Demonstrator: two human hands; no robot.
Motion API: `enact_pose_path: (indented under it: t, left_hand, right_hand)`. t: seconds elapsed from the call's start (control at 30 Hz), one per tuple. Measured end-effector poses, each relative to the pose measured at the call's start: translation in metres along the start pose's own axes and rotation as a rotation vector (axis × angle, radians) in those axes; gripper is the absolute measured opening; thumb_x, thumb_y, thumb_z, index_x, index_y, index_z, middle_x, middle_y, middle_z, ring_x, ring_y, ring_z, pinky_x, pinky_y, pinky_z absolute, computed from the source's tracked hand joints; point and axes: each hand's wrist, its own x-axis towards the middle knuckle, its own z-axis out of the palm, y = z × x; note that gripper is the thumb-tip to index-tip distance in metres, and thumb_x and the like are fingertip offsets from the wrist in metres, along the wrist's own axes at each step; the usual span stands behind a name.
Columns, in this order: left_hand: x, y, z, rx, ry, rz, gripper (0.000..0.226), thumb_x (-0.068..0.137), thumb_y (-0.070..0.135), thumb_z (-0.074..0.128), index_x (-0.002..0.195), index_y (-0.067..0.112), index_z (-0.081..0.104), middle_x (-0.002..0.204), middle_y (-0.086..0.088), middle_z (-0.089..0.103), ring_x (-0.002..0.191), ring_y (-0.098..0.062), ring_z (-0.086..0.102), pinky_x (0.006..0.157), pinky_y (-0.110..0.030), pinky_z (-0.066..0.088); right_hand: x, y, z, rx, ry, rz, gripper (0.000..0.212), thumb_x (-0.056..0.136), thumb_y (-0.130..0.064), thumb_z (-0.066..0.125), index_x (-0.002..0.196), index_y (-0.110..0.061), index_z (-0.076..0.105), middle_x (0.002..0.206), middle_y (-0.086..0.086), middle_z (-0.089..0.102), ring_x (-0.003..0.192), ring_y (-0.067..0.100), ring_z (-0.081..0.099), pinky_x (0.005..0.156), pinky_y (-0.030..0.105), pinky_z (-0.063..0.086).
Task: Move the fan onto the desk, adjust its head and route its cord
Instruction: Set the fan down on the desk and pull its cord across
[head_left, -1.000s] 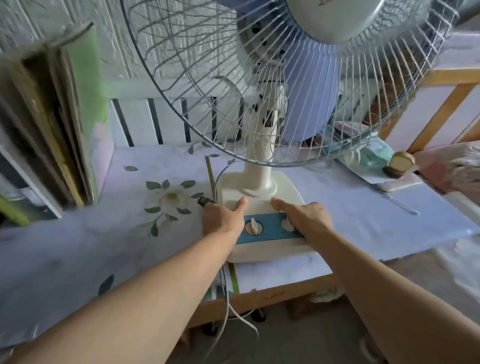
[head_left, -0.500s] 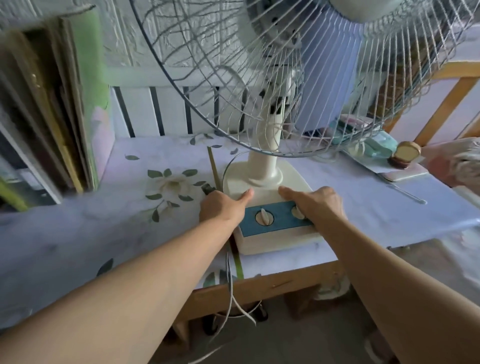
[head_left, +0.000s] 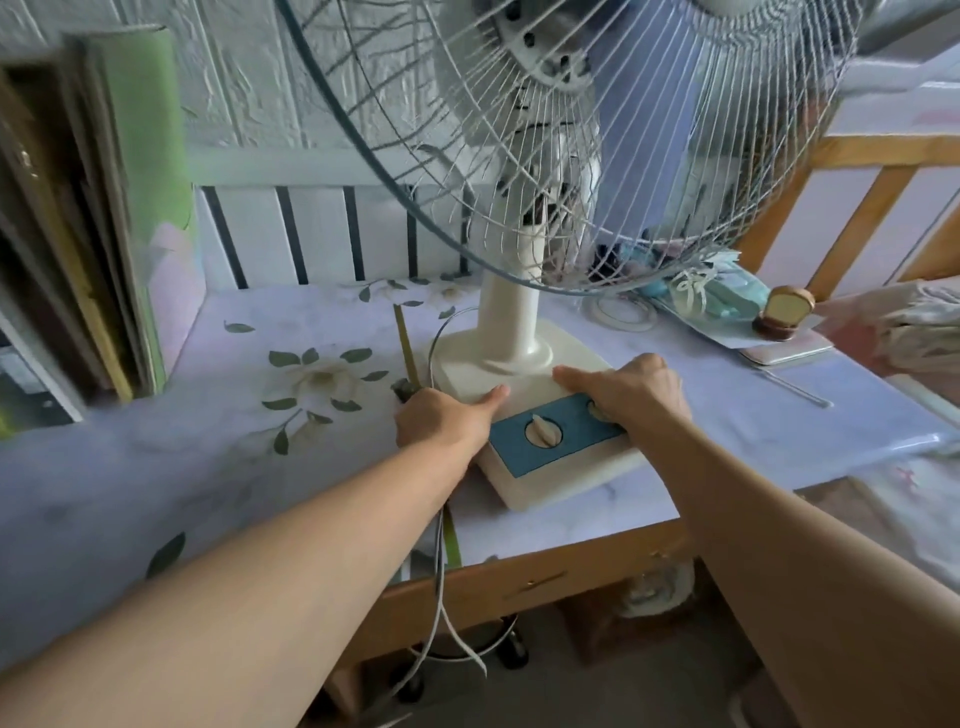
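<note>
Both hands clamp the fan (head_left: 530, 332) base, which sits on the desk (head_left: 779, 415) near its front edge. Left hand (head_left: 441, 421) grips the side, right hand (head_left: 634, 395) lies flat on top, likely steadying it. Cord (head_left: 441, 571) dangles off the edge, unrouted.

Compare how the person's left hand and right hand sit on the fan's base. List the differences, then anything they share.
The left hand grips the base's left edge, with the thumb on top; the right hand lies flatter across the top. The left hand stays clear of the blue panel; the right hand covers the panel's right knob. The cord runs beside the left hand, not the right. Both touch the base.
</note>
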Motion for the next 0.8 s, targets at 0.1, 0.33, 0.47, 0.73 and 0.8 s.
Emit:
enact_pose_path:
  t: [0.1, 0.33, 0.47, 0.73, 0.8]
  left_hand:
    - [0.000, 0.000, 0.002, 0.013, 0.013, 0.010, 0.073, 0.066, 0.065, 0.067, 0.102, 0.002, 0.062, 0.108, -0.014, 0.068, 0.097, -0.031, 0.066, 0.081, -0.036, 0.056]
    - [0.002, -0.002, -0.001, -0.100, -0.028, -0.011, 0.068, 0.063, 0.059, 0.075, 0.098, 0.001, 0.061, 0.094, -0.012, 0.066, 0.083, -0.027, 0.065, 0.078, -0.038, 0.059]
    - [-0.009, 0.000, -0.019, -0.063, -0.115, -0.038, 0.046, 0.070, 0.047, 0.076, 0.076, 0.006, 0.056, 0.057, -0.003, 0.054, 0.046, -0.013, 0.050, 0.044, -0.026, 0.049]
    - [-0.036, 0.002, -0.072, 0.024, -0.245, -0.061, 0.010, 0.081, 0.011, 0.066, 0.088, 0.003, 0.066, 0.062, -0.008, 0.060, 0.045, -0.016, 0.048, 0.041, -0.020, 0.038]
    - [-0.042, -0.001, -0.085, 0.015, -0.265, -0.071, 0.006, 0.084, 0.009, 0.061, 0.087, 0.006, 0.065, 0.060, -0.006, 0.059, 0.043, -0.014, 0.048, 0.041, -0.020, 0.037]
  right_hand:
    - [0.002, 0.004, 0.002, 0.007, -0.008, -0.010, 0.057, 0.052, -0.064, 0.075, 0.065, -0.014, 0.051, 0.058, -0.001, 0.054, 0.066, 0.021, 0.057, 0.062, 0.033, 0.044]
    - [-0.002, 0.006, 0.008, -0.089, 0.015, -0.013, 0.068, 0.058, -0.071, 0.064, 0.088, -0.011, 0.054, 0.090, 0.007, 0.062, 0.093, 0.031, 0.061, 0.086, 0.043, 0.050]
    - [-0.020, 0.002, 0.008, -0.170, 0.014, -0.063, 0.071, 0.070, -0.067, 0.057, 0.114, -0.012, 0.054, 0.118, 0.015, 0.057, 0.113, 0.034, 0.051, 0.098, 0.044, 0.042]
    - [-0.084, -0.008, 0.003, -0.147, -0.046, -0.138, 0.078, 0.076, -0.056, 0.060, 0.135, -0.011, 0.038, 0.140, 0.016, 0.037, 0.132, 0.034, 0.028, 0.109, 0.047, 0.028]
    - [-0.099, -0.010, 0.005, -0.143, -0.087, -0.127, 0.080, 0.075, -0.055, 0.063, 0.136, -0.010, 0.036, 0.143, 0.016, 0.033, 0.134, 0.035, 0.025, 0.111, 0.048, 0.026]
